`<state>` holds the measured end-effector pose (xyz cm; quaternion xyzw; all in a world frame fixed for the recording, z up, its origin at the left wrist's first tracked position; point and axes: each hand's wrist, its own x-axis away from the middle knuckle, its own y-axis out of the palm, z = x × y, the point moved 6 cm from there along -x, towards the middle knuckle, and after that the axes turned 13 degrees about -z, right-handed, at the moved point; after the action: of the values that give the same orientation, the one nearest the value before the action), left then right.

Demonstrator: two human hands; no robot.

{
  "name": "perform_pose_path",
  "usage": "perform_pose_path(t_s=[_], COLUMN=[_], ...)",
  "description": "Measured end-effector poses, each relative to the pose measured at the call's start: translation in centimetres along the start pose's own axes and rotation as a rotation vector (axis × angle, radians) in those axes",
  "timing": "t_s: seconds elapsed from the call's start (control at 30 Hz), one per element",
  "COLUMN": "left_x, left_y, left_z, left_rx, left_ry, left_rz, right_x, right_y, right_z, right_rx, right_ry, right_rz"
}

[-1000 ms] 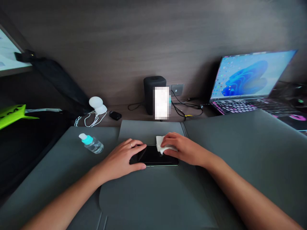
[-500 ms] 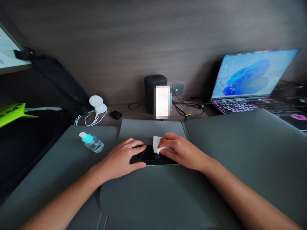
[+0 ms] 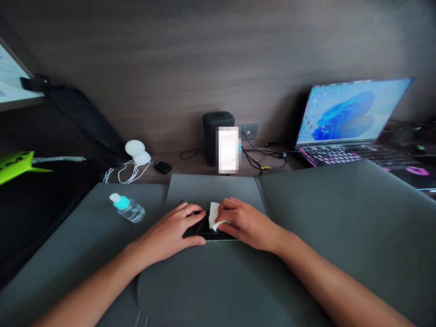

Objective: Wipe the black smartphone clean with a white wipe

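Note:
A smartphone (image 3: 206, 227) with a glossy black screen lies flat and sideways on the grey desk mat (image 3: 211, 281). My left hand (image 3: 177, 229), a ring on one finger, grips its left end, thumb along the near edge and fingers at the far edge. Bunched in the fingers of my right hand (image 3: 247, 227) is a folded white tissue (image 3: 213, 214), pressed to the screen. That hand covers the phone's right end. Left of my left hand, a clear spray bottle (image 3: 130, 210) with a turquoise collar lies on its side.
Behind the mat stand a black speaker (image 3: 210, 141) and a blurred-out white item (image 3: 228, 150), with black cables (image 3: 254, 160) beside them. An open laptop (image 3: 344, 116) is at the back right. A white rounded device (image 3: 138, 152) and a small black object (image 3: 162, 167) sit back left.
My right hand has slid the tissue a little to the left over the screen, toward my left hand. My left hand keeps its hold. The whole view has shifted slightly.

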<state>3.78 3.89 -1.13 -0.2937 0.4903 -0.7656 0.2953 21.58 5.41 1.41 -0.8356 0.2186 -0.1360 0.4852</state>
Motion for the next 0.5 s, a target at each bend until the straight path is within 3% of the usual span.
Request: perform_pose_path(t_s=[0.2, 0.5], left_x=[0.2, 0.0], left_y=[0.2, -0.5], left_z=[-0.2, -0.2], left_rx=[0.028, 0.108], left_ry=[-0.026, -0.010], left_rz=[-0.017, 0.014], right_x=[0.9, -0.1], right_y=[-0.5, 0.2], right_z=[1.0, -0.5], right_rx=[-0.053, -0.023], right_ry=[0.021, -0.060], right_rz=[0.008, -0.036])
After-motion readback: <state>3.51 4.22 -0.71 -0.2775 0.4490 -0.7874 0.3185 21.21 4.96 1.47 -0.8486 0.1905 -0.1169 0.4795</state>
